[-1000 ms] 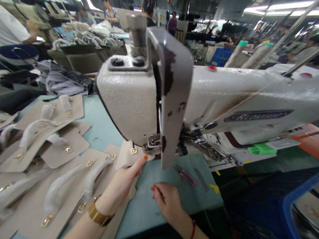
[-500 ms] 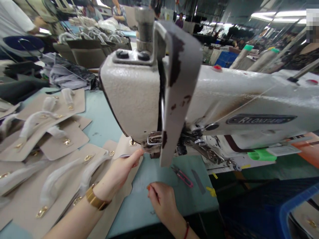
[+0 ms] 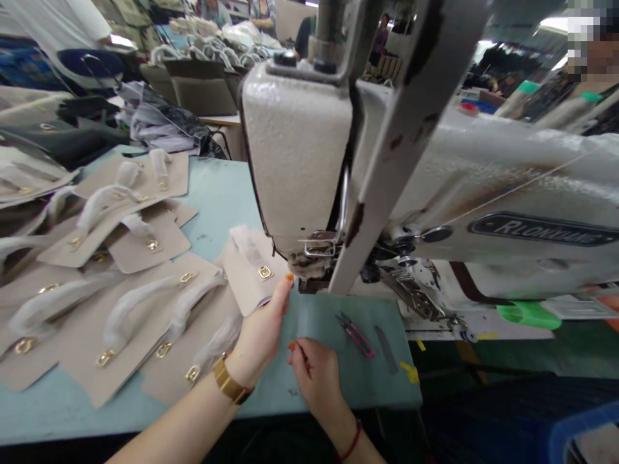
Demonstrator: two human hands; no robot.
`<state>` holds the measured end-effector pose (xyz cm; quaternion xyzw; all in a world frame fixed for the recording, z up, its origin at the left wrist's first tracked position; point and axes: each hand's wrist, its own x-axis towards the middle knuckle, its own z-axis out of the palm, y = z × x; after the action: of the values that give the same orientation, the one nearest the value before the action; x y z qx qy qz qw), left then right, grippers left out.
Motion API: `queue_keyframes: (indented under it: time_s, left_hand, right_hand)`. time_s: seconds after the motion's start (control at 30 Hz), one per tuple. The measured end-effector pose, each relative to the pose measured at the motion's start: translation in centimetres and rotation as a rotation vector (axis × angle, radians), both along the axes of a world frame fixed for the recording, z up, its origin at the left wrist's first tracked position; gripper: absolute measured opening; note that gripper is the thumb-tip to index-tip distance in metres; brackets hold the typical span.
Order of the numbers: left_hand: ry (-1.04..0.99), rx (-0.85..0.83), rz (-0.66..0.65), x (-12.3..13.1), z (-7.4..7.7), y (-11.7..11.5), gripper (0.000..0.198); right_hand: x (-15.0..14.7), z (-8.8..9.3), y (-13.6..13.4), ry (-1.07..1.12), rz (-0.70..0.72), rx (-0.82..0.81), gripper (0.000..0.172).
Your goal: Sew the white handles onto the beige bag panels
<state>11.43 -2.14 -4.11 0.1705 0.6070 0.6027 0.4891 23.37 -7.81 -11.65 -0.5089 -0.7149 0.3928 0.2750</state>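
Observation:
My left hand point(image 3: 264, 335), with a gold watch point(image 3: 231, 381) on the wrist, grips the near right edge of a beige bag panel point(image 3: 244, 277). This panel carries a gold buckle point(image 3: 264, 272) and a handle in white wrapping point(image 3: 245, 243). Its right corner lies beside the presser foot area of the sewing machine point(image 3: 297, 148), where the machine head partly hides it. On the table, my right hand point(image 3: 316, 370) is curled closed; anything inside its fingers is hidden. Pink-handled thread snips point(image 3: 358, 336) and a thin grey blade point(image 3: 385, 348) lie to its right.
Several beige panels with wrapped handles point(image 3: 140, 316) overlap on the blue-green table point(image 3: 220, 187) at left. A slanting metal guard point(image 3: 387, 167) stands before the machine arm. A blue bin point(image 3: 585, 425) is at lower right. Other people are farther back.
The panel in my left hand has swung round to the far side of that hand, showing its handle and buckle. My right hand stays closed in nearly the same place. The view has shifted.

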Motion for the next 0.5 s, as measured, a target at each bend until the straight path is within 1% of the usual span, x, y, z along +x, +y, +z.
queue_keyframes:
  time_s: [0.1,0.2,0.23,0.3,0.37,0.43,0.47,0.5]
  left_hand:
    - [0.028,0.007,0.078,1.4,-0.5,-0.3,0.036]
    - [0.049,0.001,0.101,2.3,-0.7,-0.1,0.032]
    - [0.032,-0.003,0.105,2.5,-0.6,-0.1,0.032]
    - [-0.027,-0.010,0.092,2.8,-0.1,-0.8,0.033]
    - [-0.128,0.002,0.031,2.6,0.7,-2.7,0.032]
    - [-0.185,0.024,-0.063,1.3,1.5,-5.4,0.033]
    - [-0.146,0.010,-0.110,0.2,1.8,-6.7,0.038]
    - [-0.042,0.021,-0.136,-1.4,2.1,-7.8,0.042]
  right_hand:
    - [0.0,-0.2,0.0,-0.016,-0.009,0.034,0.028]
    - [0.0,-0.3,0.0,-0.012,-0.034,0.053,0.030]
    - [0.0,-0.2,0.1,0.016,-0.052,0.041,0.032]
    - [0.1,0.2,0.3,0.131,-0.094,-0.033,0.034]
    - [0.1,1.3,0.7,0.276,-0.149,-0.129,0.034]
    - [0.0,2.9,1.5,0.385,-0.212,-0.187,0.035]
    - [-0.2,3.8,1.9,0.421,-0.238,-0.199,0.037]
    - [-0.4,4.7,2.5,0.451,-0.257,-0.206,0.039]
